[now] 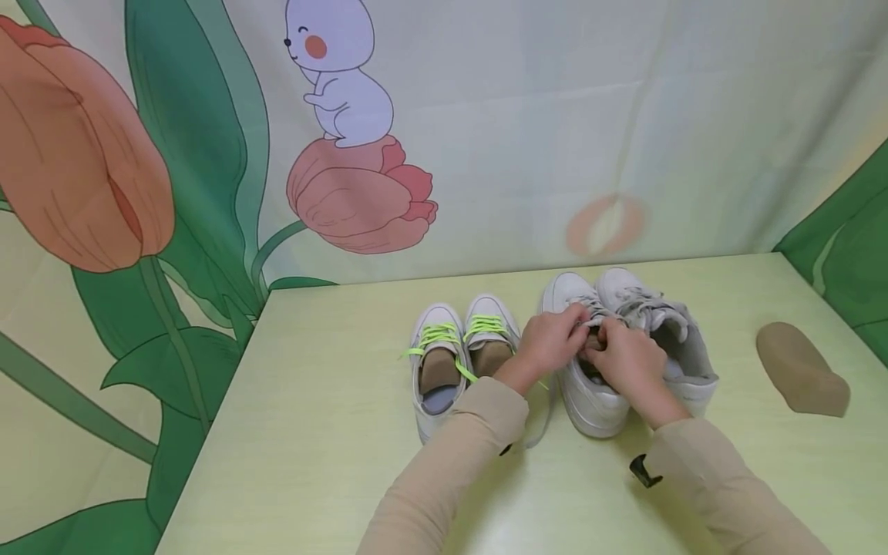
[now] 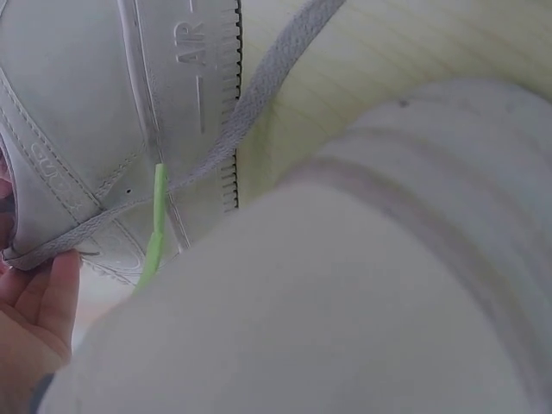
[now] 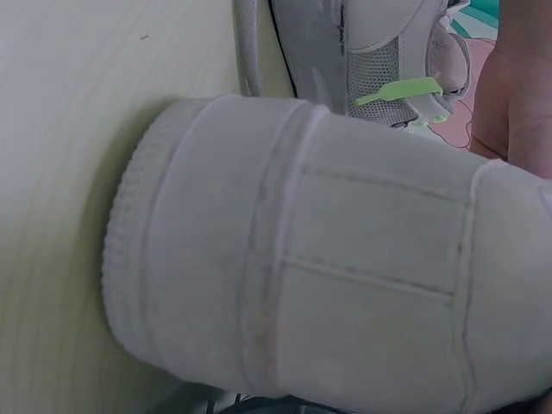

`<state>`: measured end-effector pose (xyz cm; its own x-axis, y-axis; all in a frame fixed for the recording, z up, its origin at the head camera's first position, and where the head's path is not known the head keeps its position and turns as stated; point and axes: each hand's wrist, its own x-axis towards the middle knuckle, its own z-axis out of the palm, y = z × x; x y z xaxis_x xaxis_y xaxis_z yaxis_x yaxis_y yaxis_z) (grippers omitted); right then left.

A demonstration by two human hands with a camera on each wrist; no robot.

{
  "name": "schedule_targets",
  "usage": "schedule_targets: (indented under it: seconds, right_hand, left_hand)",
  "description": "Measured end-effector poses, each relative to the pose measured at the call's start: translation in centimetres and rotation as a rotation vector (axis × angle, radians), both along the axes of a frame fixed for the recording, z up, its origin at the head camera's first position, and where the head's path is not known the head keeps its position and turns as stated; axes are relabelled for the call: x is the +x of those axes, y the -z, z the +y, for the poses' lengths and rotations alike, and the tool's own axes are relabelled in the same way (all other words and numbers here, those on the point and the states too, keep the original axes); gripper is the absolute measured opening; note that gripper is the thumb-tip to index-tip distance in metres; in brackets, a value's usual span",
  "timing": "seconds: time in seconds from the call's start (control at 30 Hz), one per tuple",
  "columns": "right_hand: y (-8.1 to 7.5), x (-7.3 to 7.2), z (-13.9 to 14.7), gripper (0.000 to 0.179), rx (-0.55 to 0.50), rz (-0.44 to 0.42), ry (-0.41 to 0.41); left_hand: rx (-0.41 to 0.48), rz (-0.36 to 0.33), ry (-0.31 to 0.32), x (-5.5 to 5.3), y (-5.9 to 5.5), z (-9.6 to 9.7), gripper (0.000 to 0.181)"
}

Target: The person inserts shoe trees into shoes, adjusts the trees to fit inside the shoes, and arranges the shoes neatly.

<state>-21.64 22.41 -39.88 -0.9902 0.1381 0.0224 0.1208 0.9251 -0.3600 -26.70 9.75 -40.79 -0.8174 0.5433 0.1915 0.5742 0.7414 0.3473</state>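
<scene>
Pinching the lace [image 2: 266, 82] at the shoe's upper rim, the left hand [image 1: 553, 339] has thumb and fingers bent on it! Right beside it, the right hand [image 1: 630, 354] curls its fingers at the mouth of that same shoe [image 1: 595, 408]; what those fingertips hold, if anything, I can't tell, they're tucked out of sight. This looks like lacing in progress, up near the top holes by my reading, and not finished: the lace crosses the shoe's side and trails onto the worktop [image 1: 291, 447]. The next move seems to call for a firm finger and thumb, one hand steadying the rim, the other drawing that slack through without twisting it.

The shoe sits near the far edge of the worktop, right of middle, toe to the backdrop [image 1: 499, 154]. Just to its right, its mate [image 1: 699, 391], grey-laced too. Outward on the left, the small shoes [image 1: 440, 314] with green laces [image 1: 439, 333], one end hanging loose, a possible snag for the grey! And over by the right edge, a brown piece [image 1: 798, 366] lies alone.
</scene>
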Motion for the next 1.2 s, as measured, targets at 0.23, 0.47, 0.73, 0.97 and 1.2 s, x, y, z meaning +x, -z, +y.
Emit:
schedule_targets:
  seconds: [0.23,0.47,0.73,0.97,1.2]
  right_hand:
    - [0.2,0.1,0.2,0.027,-0.003,0.003,-0.002]
    - [0.1,-0.1,0.6,0.019,-0.050,-0.020,-0.051]
    - [0.1,-0.5,1.0,0.019,-0.077,-0.028,-0.084]
    - [0.6,-0.1,1.5,0.016,-0.206,0.121,-0.073]
    - [-0.1,0.4,2.6,0.011,-0.397,0.123,-0.057]
  left_hand:
    - [-0.012,0.024,-0.001,0.1,-0.1,0.1,0.015]
    - [-0.023,0.037,-0.007,0.1,0.0,0.2,0.015]
    - [-0.031,0.052,-0.003,0.0,0.0,0.1,0.014]
    - [-0.001,0.051,-0.001,0.1,0.0,0.1,0.012]
    - [0.024,0.045,0.000,0.1,0.0,0.0,0.011]
